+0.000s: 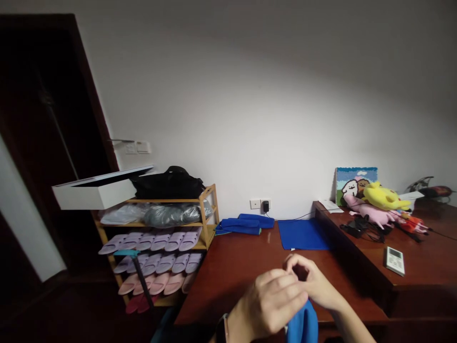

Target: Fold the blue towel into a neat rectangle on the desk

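Note:
A blue cloth [303, 324] hangs in folds at the bottom of the view, over the near side of the table. My left hand [267, 297] is closed on its top edge, with the back of the hand towards me and a dark band on the wrist. Close against it, my right hand [314, 281] is curled, its thumb and fingers bent together at the top of the same cloth. The left fingers partly cover the right fingertips, so the exact grip is hidden. The cloth's lower end runs out of view.
On the reddish-brown table [228, 276] lie folded blue cloths [243, 225] and a flat blue cloth [303, 234]. The raised side desk [428, 267] holds plush toys [383, 197] and a white handheld device [394, 260]. A shoe rack [209, 233] with slippers stands left, a white box [103, 193] on top.

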A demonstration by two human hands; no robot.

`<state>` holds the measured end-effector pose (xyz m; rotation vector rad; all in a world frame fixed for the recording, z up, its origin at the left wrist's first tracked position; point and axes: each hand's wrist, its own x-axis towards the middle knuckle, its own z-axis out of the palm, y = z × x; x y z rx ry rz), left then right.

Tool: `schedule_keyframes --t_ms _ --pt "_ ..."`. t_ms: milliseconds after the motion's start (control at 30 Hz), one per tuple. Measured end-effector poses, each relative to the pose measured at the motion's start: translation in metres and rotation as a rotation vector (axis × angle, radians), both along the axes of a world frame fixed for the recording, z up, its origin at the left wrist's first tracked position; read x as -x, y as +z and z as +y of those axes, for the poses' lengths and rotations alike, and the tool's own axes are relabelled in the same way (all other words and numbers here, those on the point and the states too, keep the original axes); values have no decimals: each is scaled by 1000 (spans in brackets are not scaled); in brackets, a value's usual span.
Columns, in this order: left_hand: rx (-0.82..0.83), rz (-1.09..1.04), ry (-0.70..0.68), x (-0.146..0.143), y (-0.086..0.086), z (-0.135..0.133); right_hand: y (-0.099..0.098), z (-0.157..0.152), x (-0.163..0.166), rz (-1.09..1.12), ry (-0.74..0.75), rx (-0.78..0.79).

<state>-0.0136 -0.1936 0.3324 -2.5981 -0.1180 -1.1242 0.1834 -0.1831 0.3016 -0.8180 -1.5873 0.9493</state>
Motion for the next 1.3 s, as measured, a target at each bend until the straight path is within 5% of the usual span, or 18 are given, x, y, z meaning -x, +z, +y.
schedule_keyframes --t_ms 167,400,567,833,1067,1300 --pt "88 61 280 6 1 22 -31 -7 24 119 -511 -87" --pt "245 115 508 -5 20 25 -113 -35 86 -58 -727 -216" --pt "434 252 601 -3 57 19 -121 -33 77 -32 -772 -212" --pt "835 309 349 12 87 33 -101 -31 56 -68 -582 -271" --pt "1153 116 5 51 94 52 -157 -18 38 -155 -575 -123" --pt "1208 -529 154 131 91 72 -189 -21 -31 -240 -763 -31"
